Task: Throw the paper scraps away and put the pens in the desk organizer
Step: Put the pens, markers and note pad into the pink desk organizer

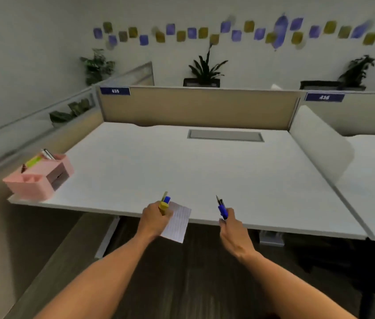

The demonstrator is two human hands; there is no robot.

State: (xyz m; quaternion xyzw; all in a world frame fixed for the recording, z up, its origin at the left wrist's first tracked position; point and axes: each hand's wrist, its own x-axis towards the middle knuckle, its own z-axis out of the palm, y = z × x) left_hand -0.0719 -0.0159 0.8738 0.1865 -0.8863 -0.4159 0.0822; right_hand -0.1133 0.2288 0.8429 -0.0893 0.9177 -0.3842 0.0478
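My left hand [154,221] is at the desk's front edge, closed around a yellow marker and a blue-capped pen [165,203] together with a lined paper scrap [178,223] that hangs over the edge. My right hand [231,226], a little to the right, grips a blue pen [222,208] with its dark tip pointing up. The pink desk organizer [37,180] stands on the desk's front left corner, well left of both hands, with a green highlighter and a silver pen standing in it.
The white desk [193,162] has a grey cable flap [225,135] at the back, a beige partition behind it and a white divider [317,139] on the right. Potted plants stand beyond the partition. A dark chair sits low at the right.
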